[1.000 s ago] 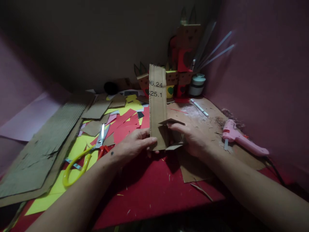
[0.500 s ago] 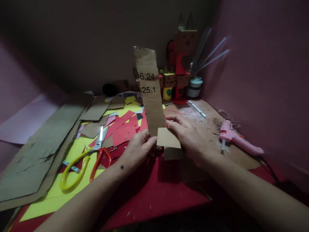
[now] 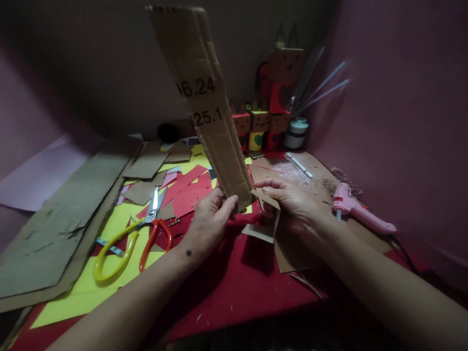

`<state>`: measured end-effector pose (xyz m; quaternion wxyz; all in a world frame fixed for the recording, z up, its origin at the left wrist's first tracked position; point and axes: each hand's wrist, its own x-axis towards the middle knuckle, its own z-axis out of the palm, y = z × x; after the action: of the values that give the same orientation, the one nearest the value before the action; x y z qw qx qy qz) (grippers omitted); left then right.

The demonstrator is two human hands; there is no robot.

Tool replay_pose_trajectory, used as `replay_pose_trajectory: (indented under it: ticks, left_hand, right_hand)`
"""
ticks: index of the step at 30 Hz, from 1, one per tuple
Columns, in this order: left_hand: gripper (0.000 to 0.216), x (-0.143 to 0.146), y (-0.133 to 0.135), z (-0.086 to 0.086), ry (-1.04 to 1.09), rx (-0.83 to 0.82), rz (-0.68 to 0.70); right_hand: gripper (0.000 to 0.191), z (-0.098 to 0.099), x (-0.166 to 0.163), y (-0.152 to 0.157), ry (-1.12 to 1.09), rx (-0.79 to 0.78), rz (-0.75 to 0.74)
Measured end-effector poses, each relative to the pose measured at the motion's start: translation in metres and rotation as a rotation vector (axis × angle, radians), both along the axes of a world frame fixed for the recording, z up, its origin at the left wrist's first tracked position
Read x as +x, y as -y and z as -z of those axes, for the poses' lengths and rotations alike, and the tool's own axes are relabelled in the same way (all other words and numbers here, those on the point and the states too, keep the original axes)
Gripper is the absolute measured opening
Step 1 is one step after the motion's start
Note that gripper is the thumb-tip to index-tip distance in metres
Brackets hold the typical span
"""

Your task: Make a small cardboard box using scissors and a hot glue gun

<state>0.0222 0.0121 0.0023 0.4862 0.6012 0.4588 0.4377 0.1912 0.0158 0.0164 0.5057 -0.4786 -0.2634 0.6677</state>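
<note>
My left hand (image 3: 210, 217) pinches the lower end of a long cardboard strip (image 3: 215, 131) printed with black numbers. The strip stands up and leans left, its top far above the table. Close beside its lower right corner, my right hand (image 3: 292, 204) grips a small folded cardboard piece (image 3: 272, 217), bent so that two flaps face left. Whether the piece and the strip touch I cannot tell. Scissors (image 3: 148, 219) with one yellow and one red handle lie partly open to the left of my left hand.
Cardboard sheets (image 3: 69, 219) lie at left, paper scraps (image 3: 188, 190) behind the scissors. A pink glue gun (image 3: 360, 209) rests at right on a cardboard sheet (image 3: 314, 187) with a white pen (image 3: 299, 165). Small cardboard figures (image 3: 259, 129) and a jar (image 3: 296, 132) stand at the back.
The strip has come nearer and now leans left. My right hand has turned the folded piece and drawn it slightly right of the strip, so its bent side shows.
</note>
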Motion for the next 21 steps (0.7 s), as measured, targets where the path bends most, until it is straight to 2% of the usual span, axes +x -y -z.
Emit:
replay_pose_trajectory:
  ticks: [2,4,7,10,14,17,21]
  left_hand:
    - [0.011,0.001,0.002,-0.002,0.005,0.005,0.010]
    - [0.013,0.001,0.004,-0.001,-0.003,-0.026,0.056]
    - [0.014,0.002,0.006,0.002,-0.072,-0.033,0.146]
    - [0.011,0.001,0.006,0.004,-0.141,-0.029,0.228]
    - [0.012,0.003,0.007,0.002,-0.205,-0.149,0.314]
    - [0.013,0.004,0.007,-0.001,-0.188,-0.197,0.372]
    - [0.013,0.002,0.006,-0.004,-0.175,-0.166,0.401]
  right_hand:
    - [0.021,-0.003,0.000,0.002,-0.006,0.005,0.021]
    - [0.022,-0.003,0.000,0.006,0.028,0.075,0.056]
    - [0.021,-0.001,0.000,0.007,0.144,0.215,0.134]
    - [0.019,0.003,-0.002,-0.001,0.281,0.273,0.223]
    - [0.017,0.009,-0.006,-0.014,0.437,0.306,0.332]
    - [0.017,0.018,-0.008,-0.020,0.560,0.374,0.352]
    - [0.020,0.032,-0.013,-0.033,0.548,0.395,0.303]
